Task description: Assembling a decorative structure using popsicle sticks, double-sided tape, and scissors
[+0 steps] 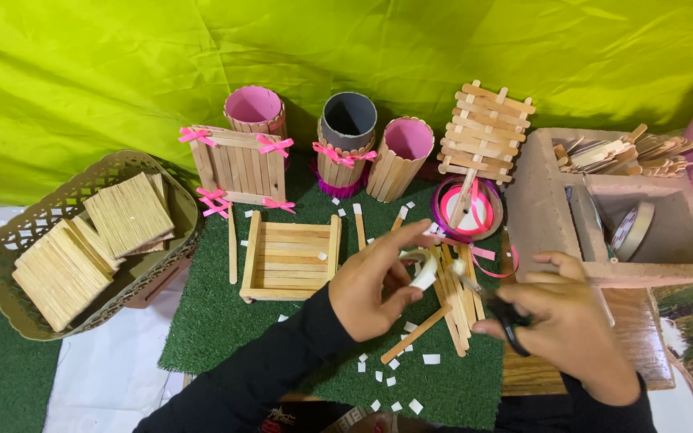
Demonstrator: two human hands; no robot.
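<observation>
the left hand (378,281) pinched a white tape strip (424,273) over the green mat (210,321), its long axis running toward the right hand (571,321), closed on dark scissors (500,309) just beside it.

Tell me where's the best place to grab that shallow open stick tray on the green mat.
Probably grip the stick tray by its raised right side wall, coming from above. It lies flat and open upward, that wall is the part closest to the left hand, and nothing leans on it.
</observation>
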